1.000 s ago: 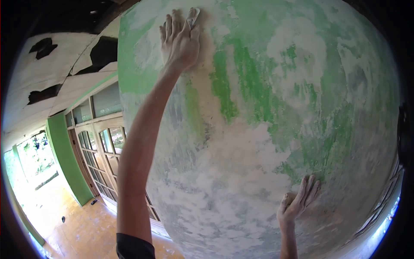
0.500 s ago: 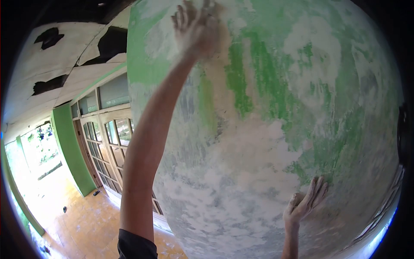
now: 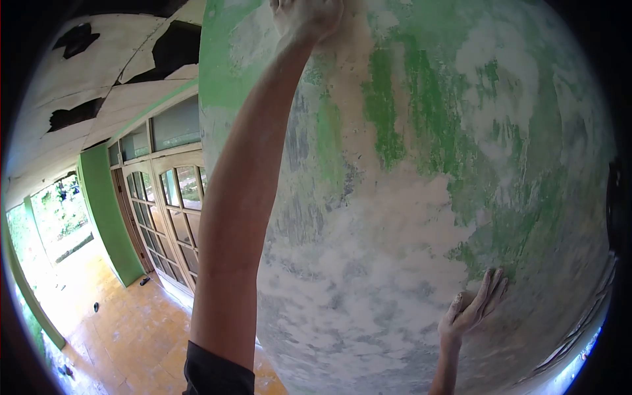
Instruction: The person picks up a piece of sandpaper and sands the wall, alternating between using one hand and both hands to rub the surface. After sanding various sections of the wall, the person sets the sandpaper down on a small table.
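My left hand (image 3: 309,18) is high on the wall (image 3: 395,224), its fingertips cut off by the top edge of the view. The visible finger parts are apart, and the dusty hand looks laid against the surface. Whether anything thin lies under that palm is hidden. Lower down at the right, my right hand (image 3: 471,309) rests open on the wall, fingers stretched upward and thumb apart, coated in pale dust. Around both hands the wall shows worn green paint (image 3: 428,105), with whitish and grey patches between.
Left of the wall are wooden doors with glass panes (image 3: 158,217) and a green pillar (image 3: 108,210). Orange floor tiles (image 3: 131,336) hold a few dark shoe-like items (image 3: 144,281). Overhead, the ceiling panels (image 3: 39,99) have broken dark holes.
My left hand has moved up the wall, its fingertips passing out of view. My right hand stays at nearly the same place. The view has shifted slightly.
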{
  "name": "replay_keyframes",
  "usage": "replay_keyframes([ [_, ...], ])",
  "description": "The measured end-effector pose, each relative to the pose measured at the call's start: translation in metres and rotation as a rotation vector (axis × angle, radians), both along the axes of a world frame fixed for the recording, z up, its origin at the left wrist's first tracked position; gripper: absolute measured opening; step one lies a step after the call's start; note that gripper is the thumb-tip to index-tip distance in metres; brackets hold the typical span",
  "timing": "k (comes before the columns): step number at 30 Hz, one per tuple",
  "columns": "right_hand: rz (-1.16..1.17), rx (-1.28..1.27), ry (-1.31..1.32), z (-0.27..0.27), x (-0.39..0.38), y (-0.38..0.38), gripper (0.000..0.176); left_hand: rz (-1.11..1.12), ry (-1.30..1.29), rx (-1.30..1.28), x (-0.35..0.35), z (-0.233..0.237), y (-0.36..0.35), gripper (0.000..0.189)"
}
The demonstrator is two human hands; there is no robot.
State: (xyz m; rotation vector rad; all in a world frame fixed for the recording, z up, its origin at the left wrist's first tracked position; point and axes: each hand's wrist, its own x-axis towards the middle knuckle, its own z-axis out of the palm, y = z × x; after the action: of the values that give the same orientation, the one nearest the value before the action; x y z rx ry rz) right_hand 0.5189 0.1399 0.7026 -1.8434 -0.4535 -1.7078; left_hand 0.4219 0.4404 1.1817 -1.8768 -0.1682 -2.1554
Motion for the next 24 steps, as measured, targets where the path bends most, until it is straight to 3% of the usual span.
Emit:
replay_keyframes([
  [5,0.007,0.002,0.002,0.001,-0.004,-0.001,0.071,-0.032,-0.010,0.070,0.005,-0.061,-0.014,0.066],
  [9,-0.009,0.004,-0.016,0.000,-0.001,0.002,0.070,-0.065,0.023,0.184,-0.002,-0.074,-0.010,0.065],
  [12,0.000,0.006,-0.018,0.001,-0.001,0.002,0.070,-0.037,-0.039,0.152,0.003,-0.043,0.007,0.062],
  [16,-0.005,0.006,-0.016,-0.001,-0.001,0.000,0.069,0.049,-0.014,-0.127,-0.012,0.018,0.020,0.061],
  [22,0.034,0.040,0.009,0.001,-0.001,0.002,0.068,0.085,0.019,-0.069,-0.009,0.015,0.024,0.063],
  [24,0.034,0.049,-0.012,0.003,-0.003,0.003,0.068,0.061,0.047,-0.037,-0.020,-0.026,-0.008,0.063],
])
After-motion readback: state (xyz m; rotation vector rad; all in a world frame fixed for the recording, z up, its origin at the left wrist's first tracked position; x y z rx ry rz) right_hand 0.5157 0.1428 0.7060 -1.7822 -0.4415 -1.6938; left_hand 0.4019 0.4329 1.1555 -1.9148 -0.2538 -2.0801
